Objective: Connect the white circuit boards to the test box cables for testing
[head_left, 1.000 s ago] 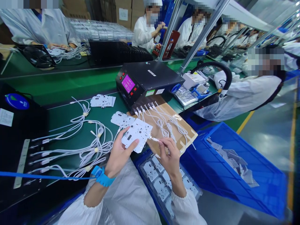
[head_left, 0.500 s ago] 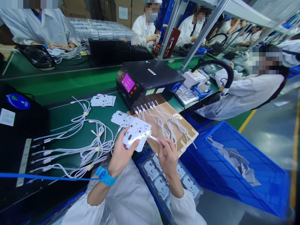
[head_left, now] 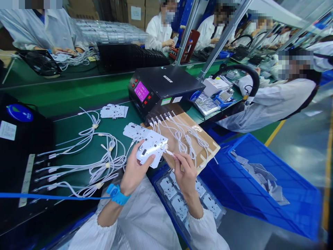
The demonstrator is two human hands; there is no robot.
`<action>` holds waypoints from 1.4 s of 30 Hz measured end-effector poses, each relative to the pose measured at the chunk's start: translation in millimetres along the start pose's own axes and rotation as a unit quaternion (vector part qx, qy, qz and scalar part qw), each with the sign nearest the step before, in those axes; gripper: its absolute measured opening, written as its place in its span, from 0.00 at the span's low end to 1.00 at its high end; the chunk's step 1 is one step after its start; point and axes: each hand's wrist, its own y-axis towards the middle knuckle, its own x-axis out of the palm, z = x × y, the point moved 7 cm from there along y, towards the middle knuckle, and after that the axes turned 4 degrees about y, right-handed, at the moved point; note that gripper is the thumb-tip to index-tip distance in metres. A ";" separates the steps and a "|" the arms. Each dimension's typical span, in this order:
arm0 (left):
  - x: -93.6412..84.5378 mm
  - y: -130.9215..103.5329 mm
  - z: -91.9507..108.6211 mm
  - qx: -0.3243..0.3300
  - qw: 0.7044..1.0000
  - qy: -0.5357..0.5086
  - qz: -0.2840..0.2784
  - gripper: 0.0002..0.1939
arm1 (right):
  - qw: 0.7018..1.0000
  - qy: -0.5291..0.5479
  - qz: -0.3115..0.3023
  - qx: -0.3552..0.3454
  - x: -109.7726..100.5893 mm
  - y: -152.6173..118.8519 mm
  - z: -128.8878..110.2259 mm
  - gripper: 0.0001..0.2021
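Note:
My left hand [head_left: 136, 170] grips a white circuit board [head_left: 153, 147] by its near left edge, thumb on top. It wears a blue wrist strap [head_left: 118, 195] with a cord running left. My right hand [head_left: 186, 170] pinches the white plug of a cable [head_left: 169, 152] at the board's right edge; whether the plug is fully seated I cannot tell. Another white board [head_left: 134, 131] lies just beyond the held one, partly overlapped by it. A black box with a lit pink screen [head_left: 142, 91] stands behind, with several white cables [head_left: 182, 133] coming from its front over a cardboard sheet [head_left: 208, 152].
Bundled white cables [head_left: 108, 165] spread across the green bench to the left. More boards [head_left: 113, 111] lie at the back. A tray of boards [head_left: 179, 205] sits below my right arm. A blue bin [head_left: 275, 215] holds clear plastic pieces. Co-workers sit opposite and at right.
Both hands stay nearly in place. My right hand's fingers and the plug have shifted very slightly at the board's edge; the view has moved a little.

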 end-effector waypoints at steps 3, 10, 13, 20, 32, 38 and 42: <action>1.1 0.2 0.5 0.001 1.000 0.003 -0.009 0.36 | 1.000 0.004 0.015 0.013 2.6 -2.5 1.9 0.09; -0.7 1.5 2.8 0.016 1.000 0.000 0.016 0.35 | 0.966 0.167 -0.084 0.177 7.6 -1.8 24.3 0.08; -3.7 1.0 6.9 0.027 0.999 0.012 0.026 0.34 | 0.895 0.293 -0.117 0.315 2.0 -0.6 45.6 0.11; 8.6 -4.1 10.3 0.008 0.999 -0.022 -0.041 0.35 | 0.788 0.515 0.125 0.314 -13.1 39.1 69.1 0.11; 30.6 -10.2 -2.9 -0.035 0.992 -0.068 -0.100 0.38 | 0.933 0.285 -0.100 0.196 41.8 43.8 19.7 0.09; 33.6 -10.5 -2.3 -0.014 0.994 -0.035 -0.100 0.35 | 0.976 0.174 -0.094 0.095 36.6 48.7 5.1 0.06; 34.9 -10.9 0.1 -0.011 0.993 -0.032 -0.109 0.33 | 0.979 0.163 -0.102 0.074 37.2 46.5 2.8 0.06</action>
